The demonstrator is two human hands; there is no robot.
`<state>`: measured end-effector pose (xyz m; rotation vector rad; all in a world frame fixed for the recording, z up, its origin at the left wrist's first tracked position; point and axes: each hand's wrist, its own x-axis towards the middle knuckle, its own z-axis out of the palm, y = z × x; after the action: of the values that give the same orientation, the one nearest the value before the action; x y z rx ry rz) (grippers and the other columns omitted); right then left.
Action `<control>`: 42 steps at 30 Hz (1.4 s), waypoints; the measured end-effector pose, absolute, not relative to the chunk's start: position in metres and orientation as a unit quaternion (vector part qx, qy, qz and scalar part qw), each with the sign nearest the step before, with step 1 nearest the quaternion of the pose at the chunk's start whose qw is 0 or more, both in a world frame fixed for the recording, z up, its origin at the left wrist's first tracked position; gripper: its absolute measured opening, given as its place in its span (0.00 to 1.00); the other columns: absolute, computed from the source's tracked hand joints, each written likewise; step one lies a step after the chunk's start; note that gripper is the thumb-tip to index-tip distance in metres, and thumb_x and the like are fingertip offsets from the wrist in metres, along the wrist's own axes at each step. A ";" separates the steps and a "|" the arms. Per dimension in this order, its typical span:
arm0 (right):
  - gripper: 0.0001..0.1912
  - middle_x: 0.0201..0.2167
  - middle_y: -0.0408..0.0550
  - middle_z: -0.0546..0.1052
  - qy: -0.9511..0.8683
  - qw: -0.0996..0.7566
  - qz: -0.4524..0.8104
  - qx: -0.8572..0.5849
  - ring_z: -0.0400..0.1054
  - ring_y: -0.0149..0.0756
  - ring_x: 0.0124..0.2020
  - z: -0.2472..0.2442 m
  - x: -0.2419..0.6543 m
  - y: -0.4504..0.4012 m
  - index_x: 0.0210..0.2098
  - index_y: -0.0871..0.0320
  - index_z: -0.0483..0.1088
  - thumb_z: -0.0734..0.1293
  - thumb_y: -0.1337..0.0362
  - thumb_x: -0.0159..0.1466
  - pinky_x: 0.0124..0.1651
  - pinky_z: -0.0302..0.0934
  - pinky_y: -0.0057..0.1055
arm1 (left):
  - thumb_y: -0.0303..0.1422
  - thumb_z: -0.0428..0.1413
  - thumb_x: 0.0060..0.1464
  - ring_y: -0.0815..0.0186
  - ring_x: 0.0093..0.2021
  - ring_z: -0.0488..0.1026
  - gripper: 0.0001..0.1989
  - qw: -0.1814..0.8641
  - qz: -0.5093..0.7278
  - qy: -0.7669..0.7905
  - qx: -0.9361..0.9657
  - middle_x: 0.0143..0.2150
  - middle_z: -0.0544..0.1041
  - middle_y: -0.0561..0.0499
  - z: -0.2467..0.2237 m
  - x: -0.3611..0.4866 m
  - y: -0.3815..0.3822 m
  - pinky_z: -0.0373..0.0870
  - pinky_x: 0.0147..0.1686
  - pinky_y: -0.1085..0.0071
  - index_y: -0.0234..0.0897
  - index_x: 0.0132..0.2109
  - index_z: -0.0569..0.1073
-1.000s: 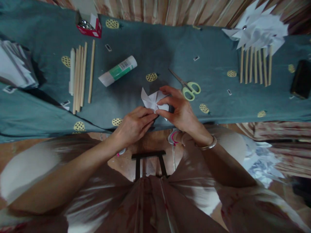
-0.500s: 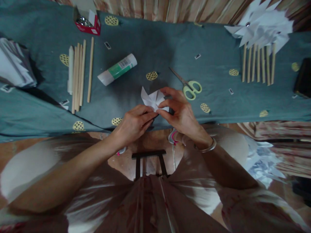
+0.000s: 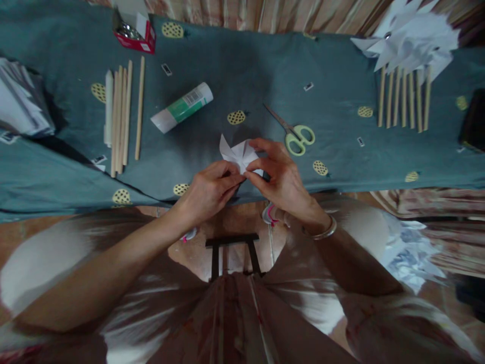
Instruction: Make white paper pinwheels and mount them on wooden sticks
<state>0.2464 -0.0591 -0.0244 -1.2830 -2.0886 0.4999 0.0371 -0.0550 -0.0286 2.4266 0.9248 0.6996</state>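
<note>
A folded white paper pinwheel (image 3: 241,153) is held between both hands, close to the table's near edge. On its lower left side my left hand (image 3: 214,189) pinches the paper between thumb and fingers. My right hand (image 3: 279,174) grips its right side, thumb and fingertips near the centre. The fingers hide part of the paper. Green-handled scissors (image 3: 299,140) lie just beyond my right hand. A white and green glue stick (image 3: 183,107) rests at the upper left of the pinwheel.
Wooden sticks (image 3: 122,121) and a red box of small metal pieces (image 3: 134,35) are at the left, near stacked white paper (image 3: 22,101). Finished pinwheels on sticks (image 3: 417,43) lie at the far right, a dark object (image 3: 473,121) beside them.
</note>
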 end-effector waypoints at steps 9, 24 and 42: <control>0.04 0.55 0.43 0.72 -0.787 0.309 0.195 -0.497 0.65 0.43 0.58 -0.024 0.246 -0.060 0.33 0.49 0.75 0.68 0.64 0.64 0.61 0.66 0.47 | 0.30 0.50 0.66 0.63 0.45 0.76 0.12 0.238 0.259 0.327 0.877 0.45 0.77 0.43 -0.029 0.038 -0.054 0.76 0.44 0.67 0.33 0.48 0.77; 0.06 0.57 0.47 0.72 -0.799 0.302 0.162 -0.493 0.66 0.42 0.58 -0.021 0.245 -0.062 0.36 0.52 0.75 0.65 0.63 0.67 0.61 0.65 0.46 | 0.30 0.48 0.67 0.64 0.44 0.75 0.13 0.192 0.256 0.316 0.893 0.45 0.79 0.44 -0.029 0.039 -0.055 0.74 0.43 0.70 0.32 0.49 0.76; 0.15 0.63 0.46 0.65 -0.827 0.260 0.125 -0.483 0.58 0.47 0.65 -0.034 0.238 -0.064 0.48 0.49 0.72 0.57 0.69 0.69 0.65 0.58 0.53 | 0.30 0.48 0.67 0.63 0.45 0.76 0.13 0.205 0.253 0.323 0.889 0.45 0.78 0.44 -0.030 0.039 -0.054 0.76 0.44 0.67 0.34 0.46 0.77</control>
<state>0.2379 -0.0641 -0.0342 -1.3082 -2.2384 0.3395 0.0389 -0.0544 -0.0295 2.4773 0.9018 0.7046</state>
